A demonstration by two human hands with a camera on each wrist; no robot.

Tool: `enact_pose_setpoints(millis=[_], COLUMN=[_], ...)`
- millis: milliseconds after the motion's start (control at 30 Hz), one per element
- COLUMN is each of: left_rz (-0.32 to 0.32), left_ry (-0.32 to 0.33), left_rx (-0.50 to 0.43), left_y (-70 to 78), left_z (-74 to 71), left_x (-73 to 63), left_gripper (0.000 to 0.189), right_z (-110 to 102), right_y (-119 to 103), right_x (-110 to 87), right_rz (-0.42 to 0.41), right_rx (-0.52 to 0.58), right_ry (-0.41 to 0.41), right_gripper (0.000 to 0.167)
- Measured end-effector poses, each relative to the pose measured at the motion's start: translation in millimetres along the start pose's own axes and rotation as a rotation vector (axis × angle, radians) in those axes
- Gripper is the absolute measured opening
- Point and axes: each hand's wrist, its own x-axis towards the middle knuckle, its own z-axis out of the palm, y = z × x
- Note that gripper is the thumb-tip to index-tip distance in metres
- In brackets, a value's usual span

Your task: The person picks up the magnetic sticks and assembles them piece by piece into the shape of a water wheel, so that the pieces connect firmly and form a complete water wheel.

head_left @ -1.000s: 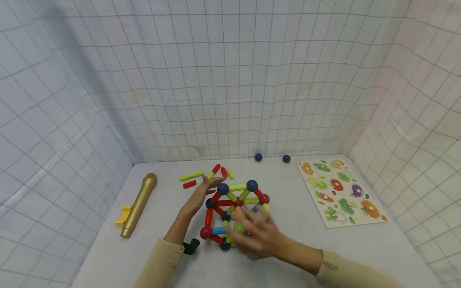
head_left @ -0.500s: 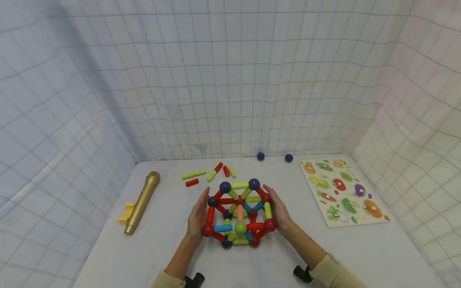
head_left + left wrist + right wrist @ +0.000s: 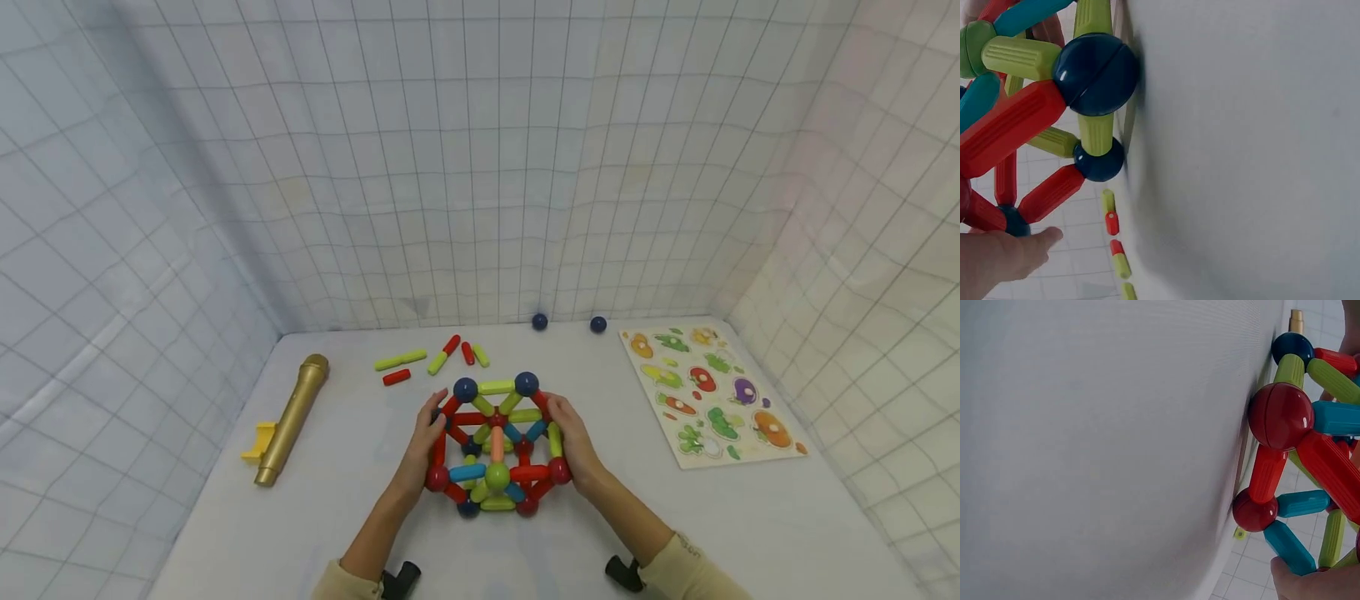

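A ball-and-stick construction of magnetic rods and balls [image 3: 497, 477] stands on the table in front of me, in red, blue, lime and navy. My left hand [image 3: 417, 454] grips its left side, with fingers at the upper left balls. On the opposite side, my right hand [image 3: 579, 446] holds the frame, its fingers reaching toward the upper right corner. The left wrist view has a navy ball [image 3: 1097, 74] up close and part of my left hand [image 3: 1007, 259]. In the right wrist view, a red ball [image 3: 1280, 417] sits low on the frame, above my right hand [image 3: 1313, 584].
Behind the construction lie several loose rods [image 3: 401, 360] in lime and red. Two navy balls [image 3: 540, 322] rest at the back edge. A gold toy microphone [image 3: 294, 421] lies left with a yellow piece [image 3: 259, 442]. On the right lies a vegetable puzzle board [image 3: 712, 392]. Gridded cloth walls surround the table.
My right hand has moved from the front of the construction to its right side. My left hand has come down from the back left corner and closed in on the left side.
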Motion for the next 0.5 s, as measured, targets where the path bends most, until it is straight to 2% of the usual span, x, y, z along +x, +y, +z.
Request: enact_pose_setpoints(millis=[67, 200, 267, 300, 367, 433, 500], left_rz=[0.127, 0.468, 0.555, 0.557, 0.508, 0.447, 0.417], left_ry=[0.065, 0.218, 0.225, 0.193, 0.127, 0.084, 0.063], left_rx=[0.189, 0.774, 1.000, 1.066, 1.145, 1.164, 1.144], left_y=[3.6, 9.4, 11.1, 11.8, 12.0, 11.5, 10.6], left_z=[1.8, 7.5, 10.0, 11.0, 12.9, 13.8, 14.1], left_x=[-5.2, -25.2, -33.4, -36.2, -39.5, -40.4, -40.6], left_gripper=[0.058, 0.047, 0.048, 0.049, 0.052, 0.050, 0.043], right_z=[0, 1, 1, 1, 0, 0, 0], right_y=[-1, -1, -1, 0, 0, 0, 1], right_x=[1.3, 2.6, 3.3, 3.2, 3.3, 3.4, 3.1], right_rz=[0.003, 0.006, 0.003, 0.001, 0.000, 0.008, 0.008], right_rx=[0.002, -0.001, 0.009, 0.012, 0.014, 0.017, 0.010], right_ry=[0.011, 0.026, 0.027, 0.027, 0.031, 0.038, 0.043], right_gripper=[0.052, 0.050, 0.050, 0.050, 0.051, 0.050, 0.051])
